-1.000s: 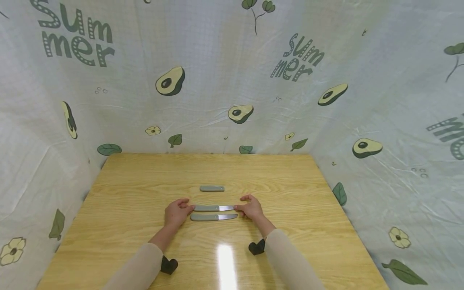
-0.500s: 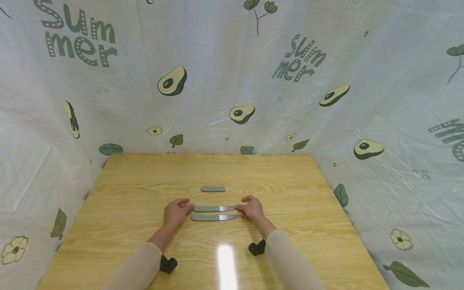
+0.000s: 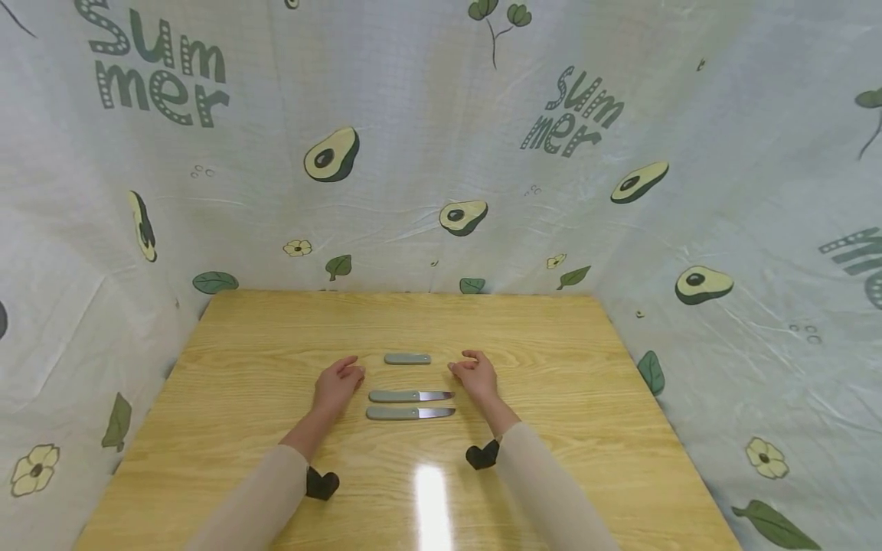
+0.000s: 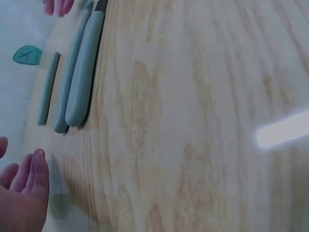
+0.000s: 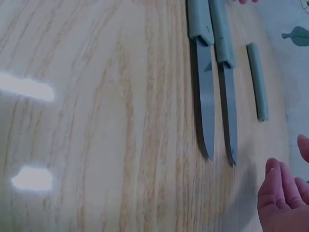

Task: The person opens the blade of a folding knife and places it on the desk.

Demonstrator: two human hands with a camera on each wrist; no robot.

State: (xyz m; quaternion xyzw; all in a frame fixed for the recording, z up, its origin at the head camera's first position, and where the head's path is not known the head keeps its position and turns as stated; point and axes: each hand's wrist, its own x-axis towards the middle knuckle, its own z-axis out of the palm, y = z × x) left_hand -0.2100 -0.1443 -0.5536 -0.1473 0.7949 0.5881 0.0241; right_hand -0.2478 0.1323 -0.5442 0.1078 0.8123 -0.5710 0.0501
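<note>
Two knives with grey-green handles lie parallel on the table, blades to the right: a front knife (image 3: 391, 414) and a middle knife (image 3: 393, 396). Behind them lies a shorter grey-green handle (image 3: 407, 359) with no blade showing. My left hand (image 3: 336, 386) hovers left of the row, fingers loosely bent and holding nothing. On the other side my right hand (image 3: 477, 376) is also without anything in it, just right of the short handle and above the middle knife's tip. In the right wrist view both blades show fully, and the right fingers (image 5: 273, 181) sit apart from them.
The wooden table (image 3: 551, 344) is enclosed at the back and sides by a pale cloth (image 3: 386, 84) printed with avocados, leaves and lettering. A bright light reflection (image 3: 432, 505) falls on the table's front. Black heart-shaped pieces (image 3: 321, 484) show at both wrists.
Both hands have let go of the middle knife's ends and moved back toward the short handle. The knives stay where they lay; the head view has shifted slightly.
</note>
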